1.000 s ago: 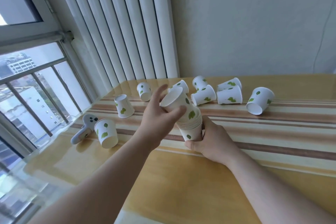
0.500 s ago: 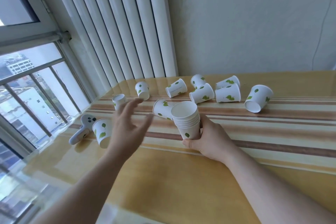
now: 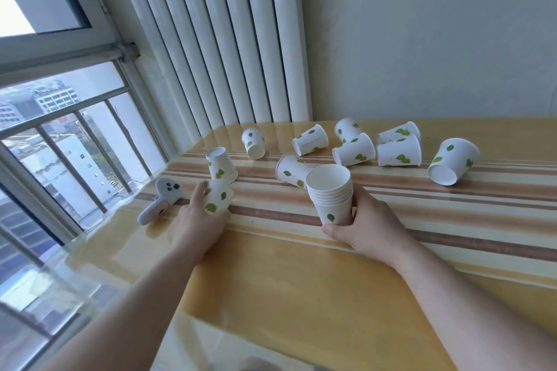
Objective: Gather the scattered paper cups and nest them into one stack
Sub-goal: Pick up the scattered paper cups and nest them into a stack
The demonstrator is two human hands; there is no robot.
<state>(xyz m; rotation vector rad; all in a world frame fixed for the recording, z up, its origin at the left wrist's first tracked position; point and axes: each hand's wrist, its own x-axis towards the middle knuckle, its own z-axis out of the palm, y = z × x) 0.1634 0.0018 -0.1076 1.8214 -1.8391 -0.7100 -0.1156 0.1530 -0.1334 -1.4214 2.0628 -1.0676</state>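
Observation:
My right hand [image 3: 366, 227] grips the base of an upright stack of nested white paper cups [image 3: 331, 193] with green leaf prints, standing on the table. Over at the left, my left hand [image 3: 197, 223] closes around a single leaf-print cup [image 3: 219, 197]. Just behind that one an upside-down cup [image 3: 221, 165] stands. A cup on its side [image 3: 291, 170] lies right behind the stack. Several more cups lie toppled along the back, such as one at the far right [image 3: 452, 161] and one at the back left [image 3: 253, 143].
The striped yellow and brown table [image 3: 301, 280] has a glossy cover. A small grey handheld device [image 3: 158, 199] lies left of my left hand near the table's left edge. A white radiator [image 3: 229, 39] and a barred window [image 3: 60, 144] stand behind and to the left.
My left hand let go of the cup it had set into the stack, swept left and closed on the lone cup near the grey device. The stack stays in my right hand.

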